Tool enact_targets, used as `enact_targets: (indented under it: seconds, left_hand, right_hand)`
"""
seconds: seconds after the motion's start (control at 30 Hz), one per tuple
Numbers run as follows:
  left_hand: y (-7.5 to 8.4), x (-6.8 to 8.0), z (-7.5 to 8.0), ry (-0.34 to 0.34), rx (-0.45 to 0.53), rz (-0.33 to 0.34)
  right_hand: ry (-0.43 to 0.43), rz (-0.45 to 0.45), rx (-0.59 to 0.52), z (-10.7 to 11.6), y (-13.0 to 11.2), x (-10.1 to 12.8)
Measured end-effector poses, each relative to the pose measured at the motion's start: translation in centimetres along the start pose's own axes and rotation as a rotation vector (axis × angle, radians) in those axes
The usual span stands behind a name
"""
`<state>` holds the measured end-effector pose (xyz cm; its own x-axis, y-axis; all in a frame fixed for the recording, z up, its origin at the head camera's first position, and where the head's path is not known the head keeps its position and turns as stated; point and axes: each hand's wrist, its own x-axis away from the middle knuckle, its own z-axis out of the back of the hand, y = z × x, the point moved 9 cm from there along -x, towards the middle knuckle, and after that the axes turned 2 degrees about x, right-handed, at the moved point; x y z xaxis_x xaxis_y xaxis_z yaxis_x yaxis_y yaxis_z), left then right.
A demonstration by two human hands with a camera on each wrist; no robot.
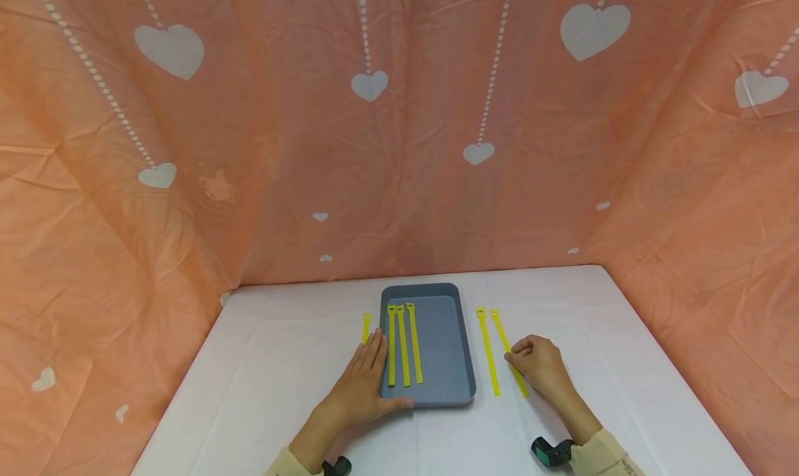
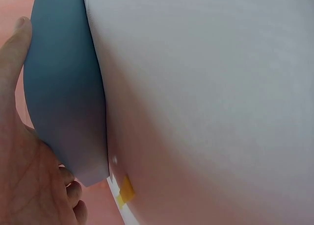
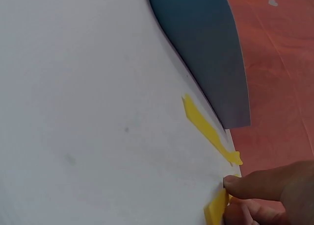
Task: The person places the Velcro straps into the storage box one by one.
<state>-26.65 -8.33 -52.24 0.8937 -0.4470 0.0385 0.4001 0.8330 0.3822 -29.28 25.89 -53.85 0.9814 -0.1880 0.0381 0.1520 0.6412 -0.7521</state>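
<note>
Where the right hand (image 1: 539,365) rests on the white tabletop (image 1: 281,365), its curled fingers pinch a yellow strap (image 1: 508,351), a thin flat strip with a small looped head at its far end. The strap's long axis runs away from the person, leaning slightly leftward toward its head, and its near end shows past the knuckles. In the right wrist view the fingertips (image 3: 255,183) close on the strap's edge against the tabletop. Just left of this grip lies a second yellow strap (image 1: 488,351), nearly parallel and untouched.

The left hand (image 1: 365,386) lies flat with straight fingers along the left wall of the grey tray (image 1: 446,344), thumb along its near edge, a released grip pressing the tray. Right of those fingers, three yellow straps (image 1: 402,344) lie side by side inside the tray, heads pointing away. Beyond the fingertips, a short piece of another strap (image 1: 366,325) shows on the tabletop.
</note>
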Motion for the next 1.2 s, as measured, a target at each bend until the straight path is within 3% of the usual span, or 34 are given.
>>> enact_targets:
  seconds: [0.87,1.2]
  left_hand:
    - [-0.12,0.01,-0.02,-0.006,-0.002,0.008]
    - [-0.21,-0.06,-0.16,-0.01,-0.009,0.008]
  right_hand:
    - [0.008,0.02,0.001,-0.18,-0.18,0.25]
    - [-0.034,-0.012,0.026,0.13,0.12,0.66]
